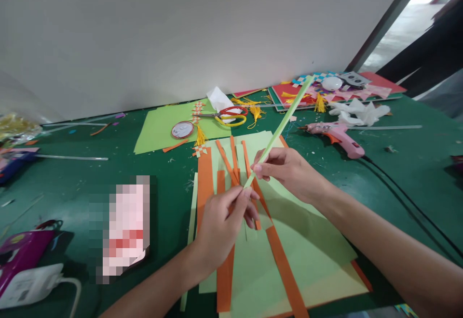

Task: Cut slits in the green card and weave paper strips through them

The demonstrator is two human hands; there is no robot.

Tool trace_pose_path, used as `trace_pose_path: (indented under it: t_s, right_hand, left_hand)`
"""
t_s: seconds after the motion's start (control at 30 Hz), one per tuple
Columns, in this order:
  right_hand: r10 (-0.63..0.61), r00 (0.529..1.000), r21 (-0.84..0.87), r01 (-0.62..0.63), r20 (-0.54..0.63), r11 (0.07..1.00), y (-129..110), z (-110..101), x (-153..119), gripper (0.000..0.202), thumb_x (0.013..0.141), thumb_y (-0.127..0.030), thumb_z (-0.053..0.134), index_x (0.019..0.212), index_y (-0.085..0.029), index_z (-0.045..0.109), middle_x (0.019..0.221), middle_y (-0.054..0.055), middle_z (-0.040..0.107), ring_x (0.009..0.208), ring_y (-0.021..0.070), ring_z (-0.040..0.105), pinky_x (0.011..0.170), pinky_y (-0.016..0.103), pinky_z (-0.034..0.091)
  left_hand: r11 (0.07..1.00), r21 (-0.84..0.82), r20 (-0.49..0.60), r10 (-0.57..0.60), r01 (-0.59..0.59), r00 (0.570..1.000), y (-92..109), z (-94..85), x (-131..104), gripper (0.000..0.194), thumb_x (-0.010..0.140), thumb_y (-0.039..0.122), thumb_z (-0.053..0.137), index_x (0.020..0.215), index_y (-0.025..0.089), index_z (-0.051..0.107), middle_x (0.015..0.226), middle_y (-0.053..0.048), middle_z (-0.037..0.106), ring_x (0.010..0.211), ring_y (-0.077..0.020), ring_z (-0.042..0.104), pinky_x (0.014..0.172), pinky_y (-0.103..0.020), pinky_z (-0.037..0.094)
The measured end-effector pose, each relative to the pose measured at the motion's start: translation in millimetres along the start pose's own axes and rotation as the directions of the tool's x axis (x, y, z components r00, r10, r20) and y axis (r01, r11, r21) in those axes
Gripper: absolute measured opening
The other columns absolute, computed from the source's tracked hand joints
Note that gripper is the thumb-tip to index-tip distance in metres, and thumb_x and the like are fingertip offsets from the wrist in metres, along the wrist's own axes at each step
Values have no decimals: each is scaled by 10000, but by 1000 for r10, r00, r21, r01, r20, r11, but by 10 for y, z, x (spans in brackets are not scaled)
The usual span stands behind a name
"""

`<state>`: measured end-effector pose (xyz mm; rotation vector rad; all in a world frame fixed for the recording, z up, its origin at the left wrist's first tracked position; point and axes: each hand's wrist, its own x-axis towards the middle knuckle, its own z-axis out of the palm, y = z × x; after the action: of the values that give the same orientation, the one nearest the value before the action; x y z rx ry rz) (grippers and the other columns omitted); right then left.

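Note:
A long light green paper strip (289, 114) slants up and to the right between my hands. My left hand (226, 221) pinches its lower end between thumb and finger. Higher on the same strip, my right hand (284, 171) is closed with thumb and fingertips on it. Below both hands lie light green sheets (307, 270) with orange paper strips (285, 272) across them, some crossing each other. Part of the strips is hidden by my left hand.
Scissors (220, 114) lie on a bright green sheet (155, 127) at the back. A pink glue gun (342, 139) with a black cable is at the right. A pixelated pinkish object (128, 221) and a magenta tool (27, 250) lie on the left.

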<state>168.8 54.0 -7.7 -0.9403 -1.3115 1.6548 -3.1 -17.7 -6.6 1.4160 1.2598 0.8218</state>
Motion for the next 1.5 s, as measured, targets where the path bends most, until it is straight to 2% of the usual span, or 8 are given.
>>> trace_pose_path:
  t_s: [0.43,0.53,0.63,0.83,0.93,1.03,1.23,1.5]
  right_hand:
    - [-18,1000,53,19,-15,998,-8,17,-1,226,674,-330,804,621,-178,646,666,-1,575,619,116,459,600,286,366]
    - [-30,999,61,31,-19,998,-9,-10,5,212,698,-327,799,650,-181,653,681,-1,575,624,116,468,598,282,367]
    - [-37,999,82,38,-10,996,-24,-47,5,211,713,-334,800,671,-184,658,669,-7,561,610,112,464,594,277,373]
    - [-9,989,59,0,150,998,-15,-46,2,226,724,-351,800,687,-173,665,692,-7,585,625,111,490,611,272,395]
    - [-28,986,56,19,167,998,-6,-31,2,213,749,-337,787,706,-174,657,692,-18,582,622,102,497,616,262,397]
    - [-15,981,19,12,195,1000,-11,-24,-4,209,784,-353,758,746,-175,654,696,-14,595,626,108,523,622,261,408]
    - [73,988,-274,-32,140,961,-41,1,-33,292,775,-447,741,754,-163,674,753,25,653,709,160,573,648,284,433]
    - [55,976,-184,-16,210,983,-3,-21,-11,265,863,-387,672,782,-135,689,700,24,650,666,130,559,649,274,425]
  left_hand:
    - [934,299,-93,231,-194,969,-14,-12,-9,312,974,297,472,777,197,692,630,8,701,493,-109,608,535,-205,451]
    - [963,206,-85,194,-173,977,-19,-15,-5,315,984,311,452,834,190,702,671,-2,707,526,-112,612,566,-214,461]
    - [994,-70,-28,81,-83,996,-15,-23,6,501,1022,401,335,740,169,679,669,-34,699,576,-127,633,630,-237,487]
    - [851,-499,246,-45,166,968,3,-61,54,391,1008,410,417,885,146,679,647,-29,695,513,-115,615,562,-233,490]
    - [829,-524,272,-54,195,961,2,-68,67,300,990,341,492,847,143,668,624,-9,683,492,-87,611,551,-201,477]
    - [850,-494,196,-98,185,976,21,-54,79,243,959,319,552,822,144,650,602,9,666,481,-81,605,530,-190,473]
    - [924,-350,44,-148,154,988,93,-30,83,234,912,284,606,721,150,585,601,16,652,471,-81,587,484,-180,459]
    - [869,-471,148,-89,149,985,2,-48,81,364,1011,397,412,891,144,645,632,-22,675,517,-114,616,560,-226,512]
